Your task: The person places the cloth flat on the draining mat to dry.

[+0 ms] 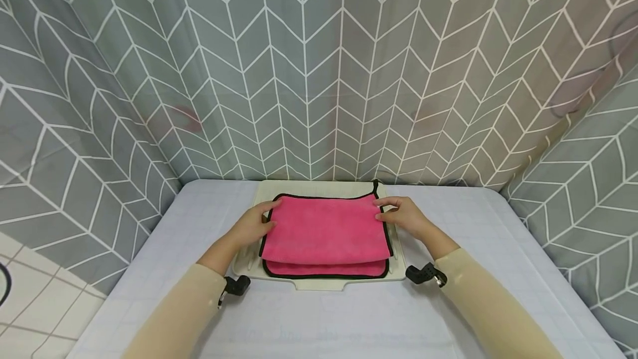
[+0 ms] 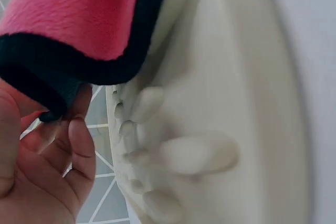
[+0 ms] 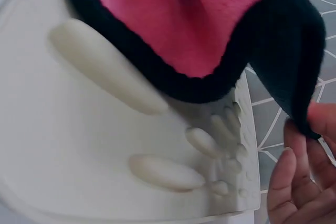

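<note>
A pink plush cloth (image 1: 326,229) with black edging lies folded over a cream tray (image 1: 320,285), its lower layer showing along the near side. My left hand (image 1: 251,227) pinches the cloth's left edge between thumb and fingers. On the opposite side, the right edge is pinched by my right hand (image 1: 406,218). Both wrist views show the cloth (image 2: 73,11) lifted at the held edge, with its dark underside (image 3: 281,61) visible from the right wrist. Raised oval nubs (image 3: 165,172) stand on the tray under it.
The tray rests on a table with a white cloth (image 1: 319,320). A grey curtain with white chevron lines (image 1: 319,71) hangs behind and at both sides. Pale floor tiles (image 1: 35,292) show at lower left. Each wrist wears a small black camera (image 1: 420,274).
</note>
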Available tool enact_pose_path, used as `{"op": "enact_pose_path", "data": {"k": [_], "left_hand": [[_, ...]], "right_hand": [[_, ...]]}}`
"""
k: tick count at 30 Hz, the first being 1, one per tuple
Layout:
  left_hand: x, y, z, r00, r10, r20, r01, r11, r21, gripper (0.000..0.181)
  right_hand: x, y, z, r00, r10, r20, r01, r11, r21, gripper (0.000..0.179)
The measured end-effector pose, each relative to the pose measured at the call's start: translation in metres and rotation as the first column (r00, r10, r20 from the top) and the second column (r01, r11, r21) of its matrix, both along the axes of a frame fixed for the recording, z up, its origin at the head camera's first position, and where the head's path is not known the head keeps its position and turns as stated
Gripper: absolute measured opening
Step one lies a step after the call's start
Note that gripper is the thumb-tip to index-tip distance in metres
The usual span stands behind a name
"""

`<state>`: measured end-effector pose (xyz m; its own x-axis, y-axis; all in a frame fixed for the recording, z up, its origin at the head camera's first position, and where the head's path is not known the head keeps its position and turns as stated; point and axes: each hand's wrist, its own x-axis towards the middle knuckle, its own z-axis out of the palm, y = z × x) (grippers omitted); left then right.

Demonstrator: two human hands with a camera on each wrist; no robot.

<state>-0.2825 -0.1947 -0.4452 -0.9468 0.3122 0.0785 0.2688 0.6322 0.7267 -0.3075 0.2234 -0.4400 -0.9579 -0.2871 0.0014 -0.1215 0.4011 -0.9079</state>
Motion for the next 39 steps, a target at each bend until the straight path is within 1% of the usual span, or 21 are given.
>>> {"op": "enact_pose_path", "data": {"k": [3, 6, 9, 13, 17, 21, 24, 28, 32, 35, 39], "left_hand": [[-0.005, 0.001, 0.003, 0.996, 0.011, -0.091, -0.015, 0.999, -0.039, 0.051], [-0.01, 0.003, 0.006, 0.984, 0.034, -0.178, -0.046, 0.997, -0.067, 0.043], [-0.015, 0.004, 0.01, 0.974, 0.051, -0.223, -0.067, 0.996, -0.064, 0.038], [-0.022, 0.005, 0.013, 0.973, 0.068, -0.22, -0.08, 0.996, -0.045, 0.043], [-0.029, 0.004, 0.009, 0.979, 0.074, -0.19, -0.08, 0.997, -0.024, 0.049], [-0.037, 0.005, 0.003, 0.982, 0.051, -0.181, -0.064, 0.996, -0.066, 0.056], [-0.041, 0.006, 0.002, 0.978, 0.038, -0.205, -0.061, 0.993, -0.106, 0.059], [-0.046, 0.009, 0.002, 0.969, 0.033, -0.245, -0.066, 0.99, -0.127, 0.061], [-0.049, 0.01, 0.002, 0.971, 0.034, -0.237, -0.075, 0.983, -0.167, 0.064], [-0.05, 0.011, 0.0, 0.982, 0.031, -0.185, -0.069, 0.977, -0.201, 0.067], [-0.051, 0.015, -0.003, 0.993, 0.014, -0.121, -0.043, 0.97, -0.238, 0.072]], "right_hand": [[-0.005, 0.0, 0.002, 0.999, -0.019, -0.048, 0.019, 1.0, 0.002, 0.046], [-0.012, -0.002, 0.006, 0.995, -0.028, -0.093, 0.029, 1.0, 0.011, 0.046], [-0.02, -0.005, 0.01, 0.99, -0.049, -0.132, 0.056, 0.997, 0.046, 0.045], [-0.031, -0.011, 0.012, 0.982, -0.059, -0.181, 0.077, 0.993, 0.088, 0.044], [-0.038, -0.014, 0.008, 0.972, -0.049, -0.228, 0.065, 0.996, 0.062, 0.042], [-0.041, -0.014, 0.005, 0.966, -0.029, -0.256, 0.041, 0.998, 0.042, 0.039], [-0.043, -0.014, 0.004, 0.963, -0.025, -0.268, 0.045, 0.997, 0.069, 0.039], [-0.047, -0.015, 0.004, 0.966, -0.056, -0.254, 0.088, 0.989, 0.117, 0.043], [-0.052, -0.017, 0.001, 0.972, -0.064, -0.226, 0.099, 0.984, 0.146, 0.046], [-0.053, -0.018, -0.001, 0.979, -0.057, -0.195, 0.09, 0.982, 0.163, 0.048], [-0.053, -0.021, -0.006, 0.988, -0.061, -0.14, 0.087, 0.979, 0.183, 0.051]]}}
